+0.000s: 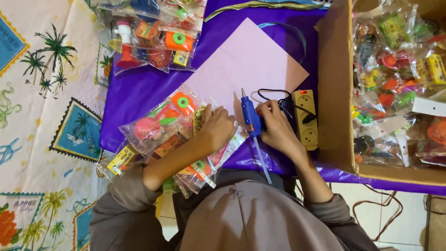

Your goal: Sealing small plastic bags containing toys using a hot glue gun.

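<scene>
Blue glue gun (251,118) sits clamped in the right hand (277,128), nozzle aimed up at the pink paper sheet (246,62), a clear glue stick (261,158) trailing from its back. Left hand (218,128) lies flat, fingers together, pressing a clear toy packet (160,128) where it meets the sheet's lower edge. Judgement: keep that press firm and the nozzle low, fingers away from the tip. Beige power strip (305,118) lies just right; cardboard box (335,88) of packets beyond.

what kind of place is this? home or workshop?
Probably a home floor used as a craft or packing spot. The right hand holds a blue glue gun by a power strip; the left hand rests on bagged toys; a cardboard box holds more.
</scene>
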